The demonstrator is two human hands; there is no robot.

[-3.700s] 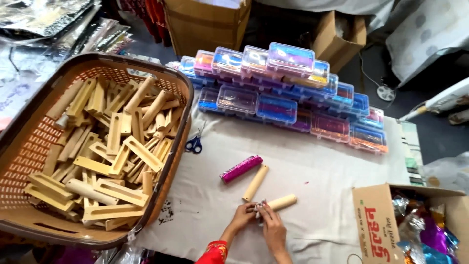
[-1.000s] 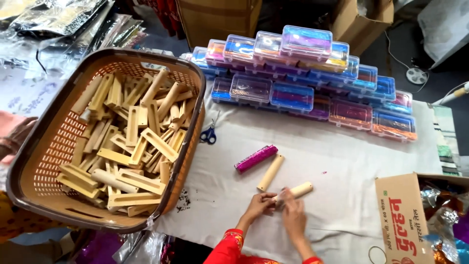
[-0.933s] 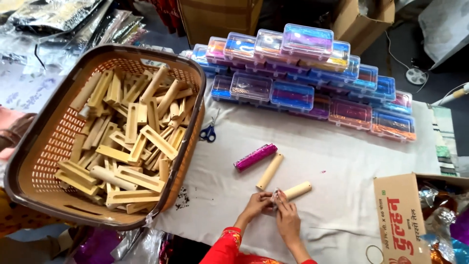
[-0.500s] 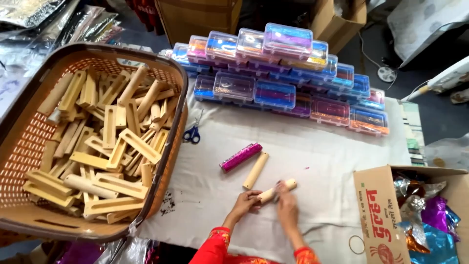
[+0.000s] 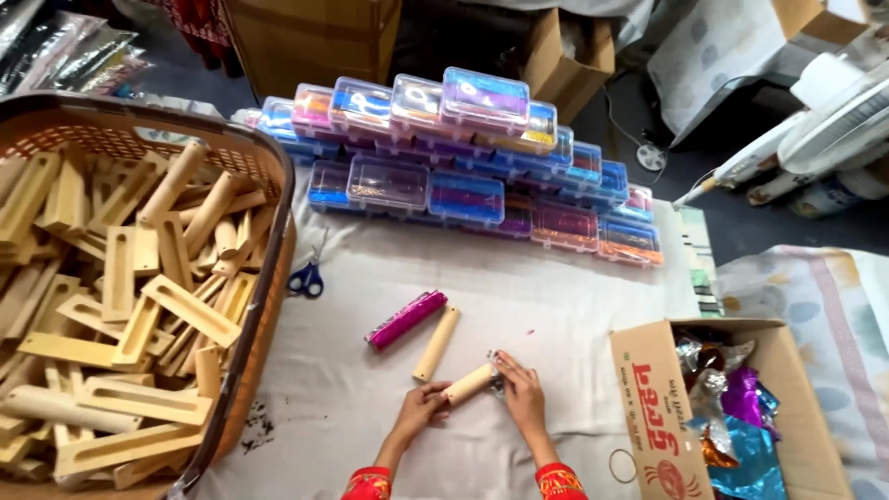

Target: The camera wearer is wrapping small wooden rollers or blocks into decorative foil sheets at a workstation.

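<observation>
A short pale wooden rod (image 5: 469, 382) lies slanted on the white cloth (image 5: 556, 287), held at both ends. My left hand (image 5: 422, 407) grips its lower left end. My right hand (image 5: 520, 393) closes on its upper right end, where a small dark bit shows by the fingers. Just above lies a second bare wooden rod (image 5: 436, 343), and beside that a rod wrapped in shiny pink foil (image 5: 406, 319).
A brown woven basket (image 5: 269, 268) full of wooden rods and frames fills the left. Blue-handled scissors (image 5: 306, 276) lie by its rim. Stacked clear plastic boxes (image 5: 463, 157) line the far side. A cardboard box (image 5: 653, 407) with coloured foil sits at right.
The view has shifted and swayed. My hands stay on the same wooden rod, turning it slightly. The other two rods and scissors have not moved.
</observation>
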